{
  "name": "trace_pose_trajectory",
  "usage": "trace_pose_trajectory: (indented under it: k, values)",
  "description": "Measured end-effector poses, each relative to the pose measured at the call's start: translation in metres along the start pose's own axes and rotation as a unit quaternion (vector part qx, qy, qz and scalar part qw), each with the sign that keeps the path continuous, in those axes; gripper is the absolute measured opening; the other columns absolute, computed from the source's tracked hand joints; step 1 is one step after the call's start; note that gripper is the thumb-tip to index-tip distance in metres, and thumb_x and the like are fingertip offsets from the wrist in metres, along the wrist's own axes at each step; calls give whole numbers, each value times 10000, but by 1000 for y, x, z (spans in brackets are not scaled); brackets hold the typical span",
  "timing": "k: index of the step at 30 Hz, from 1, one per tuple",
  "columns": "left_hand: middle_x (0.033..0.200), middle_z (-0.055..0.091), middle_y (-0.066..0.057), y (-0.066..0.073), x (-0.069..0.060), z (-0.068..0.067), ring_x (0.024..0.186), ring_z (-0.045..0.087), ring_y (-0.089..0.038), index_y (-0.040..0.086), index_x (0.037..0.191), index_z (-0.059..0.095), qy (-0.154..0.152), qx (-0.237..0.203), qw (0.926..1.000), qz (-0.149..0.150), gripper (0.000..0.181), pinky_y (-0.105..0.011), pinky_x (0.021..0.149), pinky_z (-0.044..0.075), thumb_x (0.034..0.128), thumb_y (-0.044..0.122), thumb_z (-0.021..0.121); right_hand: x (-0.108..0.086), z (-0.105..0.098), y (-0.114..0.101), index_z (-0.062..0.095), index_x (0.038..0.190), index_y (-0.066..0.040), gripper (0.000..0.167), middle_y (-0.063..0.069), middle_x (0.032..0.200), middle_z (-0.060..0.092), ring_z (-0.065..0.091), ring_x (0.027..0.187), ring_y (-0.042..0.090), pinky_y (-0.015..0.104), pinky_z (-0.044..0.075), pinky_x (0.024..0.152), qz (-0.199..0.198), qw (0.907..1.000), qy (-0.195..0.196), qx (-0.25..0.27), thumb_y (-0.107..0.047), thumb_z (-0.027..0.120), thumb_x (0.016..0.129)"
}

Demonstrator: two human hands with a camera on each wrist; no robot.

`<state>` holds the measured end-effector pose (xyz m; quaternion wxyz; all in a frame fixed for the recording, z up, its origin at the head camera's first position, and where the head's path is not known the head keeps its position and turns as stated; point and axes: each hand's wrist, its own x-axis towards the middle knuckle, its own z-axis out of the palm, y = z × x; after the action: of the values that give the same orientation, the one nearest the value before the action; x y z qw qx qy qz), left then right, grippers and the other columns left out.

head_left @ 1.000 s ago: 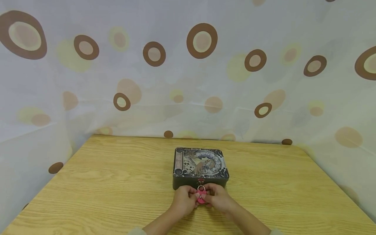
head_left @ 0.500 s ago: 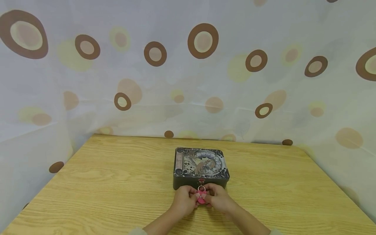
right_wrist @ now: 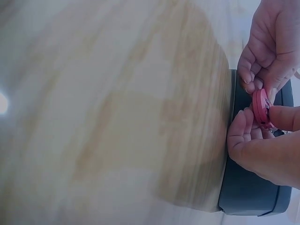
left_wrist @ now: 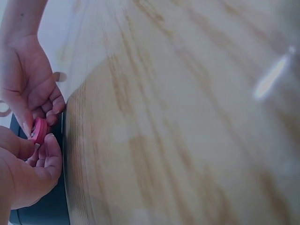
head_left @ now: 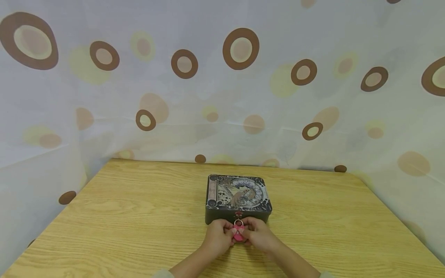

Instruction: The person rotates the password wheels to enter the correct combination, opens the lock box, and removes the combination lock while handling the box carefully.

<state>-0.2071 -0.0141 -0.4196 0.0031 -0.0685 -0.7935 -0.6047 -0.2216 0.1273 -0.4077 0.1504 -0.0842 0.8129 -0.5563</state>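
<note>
A dark tin box (head_left: 240,193) with an illustrated lid sits on the table, its red clasp (head_left: 238,214) facing me. Just below the clasp is a pink padlock (head_left: 238,238) with a silver shackle and small dials on its face. Whether the shackle passes through the clasp is too small to tell. My left hand (head_left: 216,237) pinches the padlock from the left, thumb on its face. From the right, my right hand (head_left: 261,234) pinches it too, thumb near the dials. Both wrist views show curled fingers behind the padlock (left_wrist: 39,130), close to the box's front wall (right_wrist: 248,192).
The wooden table (head_left: 139,208) extends to both sides of the box. Behind it and at the sides hangs a pale curtain (head_left: 194,100) with brown and yellow circles.
Both hands stay at the padlock with almost no movement; the thumbs shift slightly on its face. The box stays put, and the head view drifts very slightly.
</note>
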Motion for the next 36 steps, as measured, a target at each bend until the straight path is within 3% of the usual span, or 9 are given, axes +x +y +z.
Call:
trace_pose_trajectory:
  k: [7, 22, 36]
  values:
    - [628, 592, -101, 0, 1, -1, 516, 556, -87, -110, 808, 584, -42, -45, 10000, -40, 72, -218, 461, 512, 853, -55, 572, -1, -2, 0, 465, 1124, 182, 311, 110, 891, 629, 558, 684, 80, 237, 498, 603, -11, 9994, -206, 269, -37, 469, 903]
    - [623, 597, -103, -2, 1, -1, 509, 557, -91, -107, 802, 591, -21, -50, 10000, -13, 83, -213, 455, 506, 855, -45, 577, -1, -4, 3, 441, 1156, 197, 358, 130, 950, 631, 578, 711, 83, 240, 492, 615, -42, 9986, -261, 467, -42, 500, 897]
    - [627, 594, -103, 1, -1, -2, 523, 564, -95, -107, 808, 589, -22, 22, 9999, -100, 78, -221, 469, 517, 856, -46, 576, -1, -1, 0, 471, 1140, 179, 320, 137, 912, 621, 565, 726, 88, 261, 510, 617, 11, 9998, -111, 144, 1, 516, 879]
